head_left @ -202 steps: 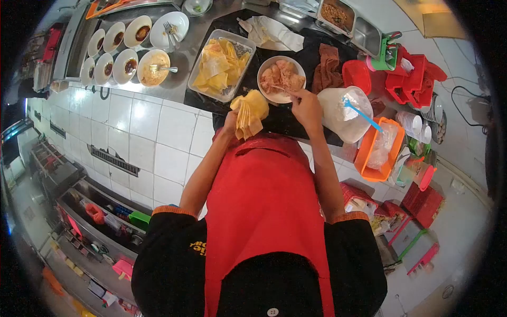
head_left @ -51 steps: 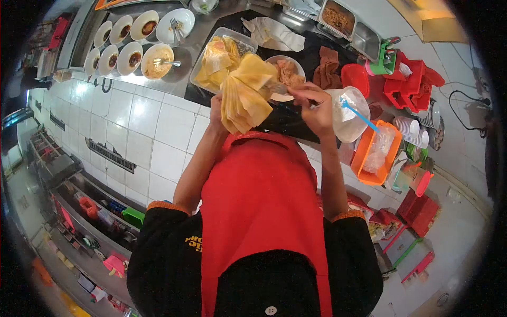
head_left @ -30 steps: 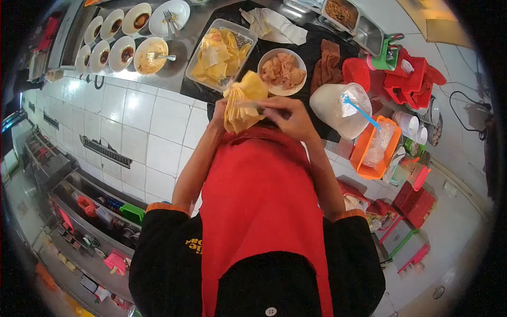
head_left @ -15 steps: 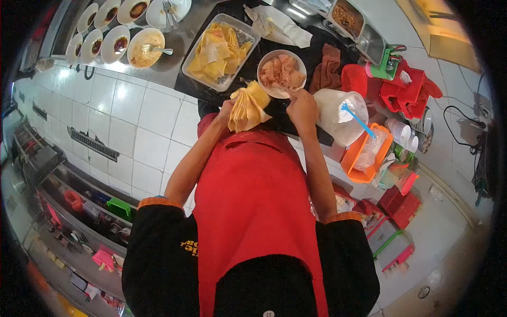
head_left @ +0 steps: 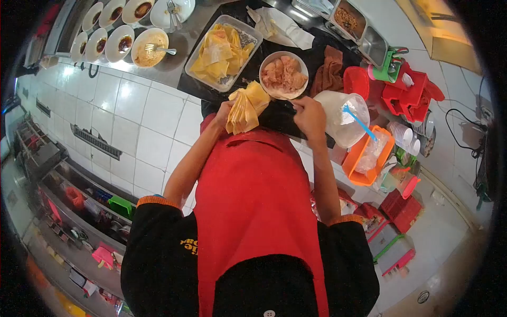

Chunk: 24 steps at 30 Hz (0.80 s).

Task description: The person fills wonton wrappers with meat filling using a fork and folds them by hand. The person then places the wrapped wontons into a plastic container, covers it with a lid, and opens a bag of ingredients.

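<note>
My left hand [head_left: 224,114] is closed around a fanned stack of yellow dough wrappers [head_left: 246,108], held just in front of the black work surface. Near the lower right rim of a white bowl, my right hand [head_left: 310,117] pinches a thin utensil [head_left: 288,99]; its kind is hard to make out. Pink minced meat [head_left: 284,74] fills the bowl [head_left: 264,62]. Behind my left hand stands a clear plastic tray [head_left: 256,38] with more loose yellow wrappers [head_left: 221,53] in it.
Left on the steel counter are several bowls with dark sauce [head_left: 119,44] and a used bowl with a fork [head_left: 150,48]. A brown cloth [head_left: 327,70], a whitish tub [head_left: 338,119] and an orange container [head_left: 388,145] stand right. Metal food pans [head_left: 374,46] are at the back.
My right hand has drawn slightly down and right, away from the bowl's rim, with the thin utensil showing more. My left hand still holds the wrappers. The whole view has shifted slightly.
</note>
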{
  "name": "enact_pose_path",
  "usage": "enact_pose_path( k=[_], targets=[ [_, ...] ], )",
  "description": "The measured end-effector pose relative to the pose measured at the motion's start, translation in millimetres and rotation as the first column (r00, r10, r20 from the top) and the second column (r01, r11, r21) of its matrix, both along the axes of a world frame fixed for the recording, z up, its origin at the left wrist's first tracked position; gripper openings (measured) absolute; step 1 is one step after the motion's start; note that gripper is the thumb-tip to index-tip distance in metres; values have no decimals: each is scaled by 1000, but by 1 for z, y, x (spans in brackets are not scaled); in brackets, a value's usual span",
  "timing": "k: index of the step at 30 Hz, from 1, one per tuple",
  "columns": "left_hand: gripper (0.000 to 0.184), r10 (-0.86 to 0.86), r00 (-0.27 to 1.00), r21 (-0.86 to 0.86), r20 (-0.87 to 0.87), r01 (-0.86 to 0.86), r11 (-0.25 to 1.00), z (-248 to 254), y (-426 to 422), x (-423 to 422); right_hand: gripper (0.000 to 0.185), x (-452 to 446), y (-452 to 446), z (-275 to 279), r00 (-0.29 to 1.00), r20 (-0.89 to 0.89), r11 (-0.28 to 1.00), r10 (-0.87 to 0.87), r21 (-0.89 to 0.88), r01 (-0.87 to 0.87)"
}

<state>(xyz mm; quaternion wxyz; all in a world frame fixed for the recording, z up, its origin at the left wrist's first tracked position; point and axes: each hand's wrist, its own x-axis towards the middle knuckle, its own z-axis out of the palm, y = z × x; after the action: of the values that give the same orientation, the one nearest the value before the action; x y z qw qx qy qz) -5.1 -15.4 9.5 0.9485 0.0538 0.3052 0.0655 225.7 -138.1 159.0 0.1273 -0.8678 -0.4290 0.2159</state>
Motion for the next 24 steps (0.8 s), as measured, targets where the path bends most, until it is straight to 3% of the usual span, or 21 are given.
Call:
enact_pose_path(
  k=[2, 3, 5, 6, 8, 11, 13, 15, 17, 19, 20, 24],
  targets=[
    [44, 2, 1000, 1, -1, -2, 1000, 14, 3, -5, 18, 13, -18, -7, 978, -209, 979, 0, 200, 43],
    [42, 6, 1000, -16, -12, -6, 1000, 20, 3, -4, 18, 11, -16, 5, 978, -211, 977, 2, 207, 42],
    [40, 4, 1000, -30, -20, -4, 1000, 33, 3, -1, 20, 6, -12, 36, 887, -462, 951, 1, 275, 142],
    [38, -1, 1000, -45, 3, 1, 999, 41, 5, 1, 20, 3, -11, 35, 888, -461, 948, -1, 281, 147],
    [36, -13, 1000, -51, 26, 14, 999, 54, 7, 6, 25, -3, -8, 30, 866, -478, 832, 147, 533, 153],
    [36, 2, 995, -15, 101, -1, 1000, 79, 8, 19, 25, -4, -8, 22, 868, -481, 839, 122, 518, 169],
    [39, 35, 966, 42, 258, -48, 998, 108, 9, 25, 24, -1, -10, 10, 848, -512, 784, 138, 580, 223],
    [42, 69, 965, 71, 252, -89, 993, 94, 5, 25, 23, 5, -13, 11, 826, -540, 722, 161, 635, 275],
    [45, 99, 965, 100, 244, -127, 987, 83, 6, 21, 21, 16, -21, 24, 841, -524, 765, 135, 594, 247],
    [46, 145, 965, 22, 217, -153, 988, 104, 11, 21, 20, 21, -29, 30, 811, -570, 774, 129, 569, 277],
    [45, 84, 986, 247, 144, -119, 962, 89, 14, 14, 19, 23, -30, 33, 777, -616, 787, 128, 540, 298],
    [45, 54, 969, 202, 242, -105, 974, 97, 14, 17, 17, 2, -13, 46, 670, -723, 738, 168, 543, 400]
  ],
)
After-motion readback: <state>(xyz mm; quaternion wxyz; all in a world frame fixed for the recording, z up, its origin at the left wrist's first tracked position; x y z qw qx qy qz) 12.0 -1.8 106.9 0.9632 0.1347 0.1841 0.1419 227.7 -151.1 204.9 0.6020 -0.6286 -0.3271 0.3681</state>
